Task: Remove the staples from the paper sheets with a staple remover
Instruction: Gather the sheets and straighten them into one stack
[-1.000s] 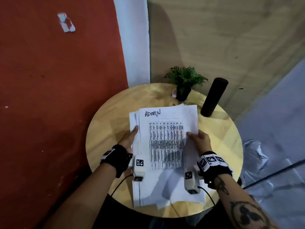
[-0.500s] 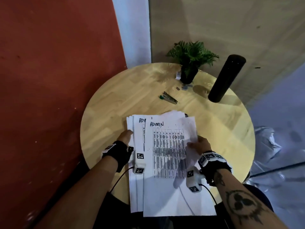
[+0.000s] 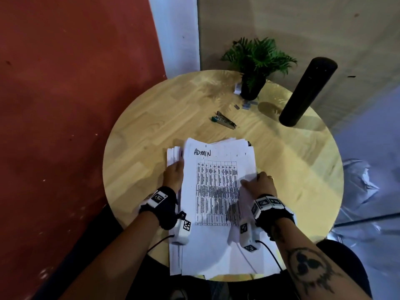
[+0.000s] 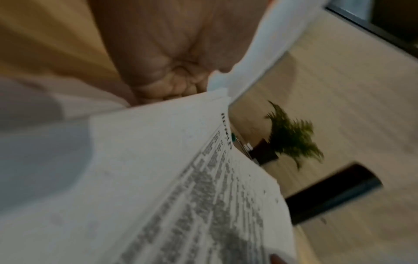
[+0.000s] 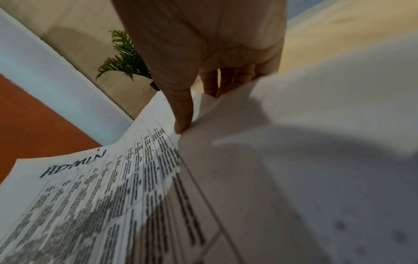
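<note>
A stack of white paper sheets point(image 3: 216, 191) lies on the round wooden table point(image 3: 151, 126), its near end hanging over the edge. The top sheet shows handwritten "ADMIN" and a printed table point(image 5: 113, 196). My left hand point(image 3: 174, 175) grips the stack's left edge, fingers curled against the paper point(image 4: 158, 178). My right hand point(image 3: 259, 182) pinches the right edge, the thumb point(image 5: 183, 114) on top and the fingers underneath. The staple remover point(image 3: 224, 120), metal with a green end, lies untouched on the table beyond the stack.
A small potted plant point(image 3: 255, 68) and a black cylinder point(image 3: 307, 92) stand at the table's far side, with small scraps point(image 3: 244, 106) near the pot. A red wall runs along the left. Crumpled plastic point(image 3: 357, 182) lies on the floor to the right.
The paper stack has been drawn toward me, uncovering the staple remover behind it. Both hands have kept hold of the stack's edges, and the top bundle now lies further left over the lower sheets.
</note>
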`<action>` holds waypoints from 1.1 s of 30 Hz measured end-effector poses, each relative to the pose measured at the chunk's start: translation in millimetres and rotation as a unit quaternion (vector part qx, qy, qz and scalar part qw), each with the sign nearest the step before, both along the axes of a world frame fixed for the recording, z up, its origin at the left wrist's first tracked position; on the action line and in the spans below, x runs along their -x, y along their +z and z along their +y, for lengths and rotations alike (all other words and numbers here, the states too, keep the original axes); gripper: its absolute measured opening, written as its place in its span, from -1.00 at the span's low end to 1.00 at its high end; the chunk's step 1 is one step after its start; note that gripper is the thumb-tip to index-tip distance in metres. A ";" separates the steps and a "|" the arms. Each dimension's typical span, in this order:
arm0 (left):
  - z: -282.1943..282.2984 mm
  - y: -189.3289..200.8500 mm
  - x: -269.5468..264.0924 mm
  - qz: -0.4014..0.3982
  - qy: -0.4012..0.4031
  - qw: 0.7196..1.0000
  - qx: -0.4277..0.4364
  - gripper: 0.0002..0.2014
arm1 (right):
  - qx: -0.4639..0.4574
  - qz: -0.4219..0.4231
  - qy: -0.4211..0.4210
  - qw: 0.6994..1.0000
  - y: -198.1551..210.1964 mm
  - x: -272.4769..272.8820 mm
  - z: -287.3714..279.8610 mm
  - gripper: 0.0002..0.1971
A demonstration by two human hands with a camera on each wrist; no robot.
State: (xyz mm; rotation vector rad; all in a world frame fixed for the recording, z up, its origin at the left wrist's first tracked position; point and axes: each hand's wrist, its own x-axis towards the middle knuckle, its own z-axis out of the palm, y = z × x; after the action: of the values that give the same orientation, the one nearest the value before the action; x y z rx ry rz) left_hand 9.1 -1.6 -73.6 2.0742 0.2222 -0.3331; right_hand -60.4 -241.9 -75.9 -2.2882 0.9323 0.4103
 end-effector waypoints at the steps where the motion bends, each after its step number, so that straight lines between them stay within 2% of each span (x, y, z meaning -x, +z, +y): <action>1: 0.3 -1.5 1.7 0.048 0.015 0.997 0.055 -0.45 | -0.002 -0.001 -0.001 1.000 1.0 0.2 0.4 -0.30; 2: -1.2 -2.5 4.4 0.064 0.026 0.993 0.095 -0.42 | -0.004 -0.003 0.000 1.000 1.9 0.1 1.1 -0.28; 3: -1.5 -5.0 6.6 0.059 0.016 0.992 0.108 -0.47 | -0.007 -0.005 0.002 1.000 2.7 0.0 2.0 -0.27; 5: 1.9 -10.7 10.3 0.022 0.018 0.994 0.104 -0.62 | -0.021 -0.011 -0.002 1.000 3.8 1.8 3.8 -0.30; 7: 10.8 -11.2 6.8 -0.001 0.063 0.994 0.094 -0.68 | -0.034 -0.019 -0.011 0.999 5.4 4.5 5.6 -0.34; 9: 22.6 -12.4 -0.8 -0.011 0.072 0.996 0.044 -0.67 | -0.031 -0.020 -0.009 0.999 5.7 7.1 6.7 -0.37; 12: 35.4 -14.8 -9.6 -0.003 0.028 0.994 -0.103 -0.64 | -0.019 -0.020 0.003 1.000 5.9 7.4 9.3 -0.55; 14: 33.1 -16.0 -9.1 0.002 0.029 0.984 -0.177 -0.55 | -0.001 -0.021 0.012 1.000 5.0 5.8 11.3 -0.65; 15: 29.5 -16.3 -6.6 0.009 0.038 0.981 -0.188 -0.49 | 0.011 -0.023 0.017 1.000 4.8 5.0 13.0 -0.69; 19: 14.1 -18.1 3.6 0.065 0.044 0.985 -0.151 -0.36 | 0.036 -0.031 0.037 0.998 6.8 0.9 20.4 -0.68; 22: 10.6 -20.3 2.9 0.086 0.045 0.984 -0.147 -0.39 | 0.025 -0.036 0.045 0.998 6.0 -0.8 16.6 -0.71; 27: 3.8 -17.2 8.3 0.071 0.062 0.987 -0.131 -0.49 | -0.016 -0.104 0.019 0.994 2.6 3.5 11.4 -0.71; 30: 3.8 -17.4 8.7 0.067 0.042 0.987 -0.139 -0.51 | -0.027 -0.106 0.066 0.992 -1.3 2.0 9.8 -0.67; 33: 4.4 -12.7 4.2 0.101 0.045 0.981 -0.162 -0.39 | -0.059 -0.072 0.034 0.995 5.1 -3.2 9.0 -0.58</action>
State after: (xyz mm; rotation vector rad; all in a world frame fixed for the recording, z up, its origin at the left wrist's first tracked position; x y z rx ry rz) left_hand 4.9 2.8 -86.2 2.3413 0.5214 -0.4770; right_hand -57.2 -232.9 -70.8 -2.2135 0.7418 0.3146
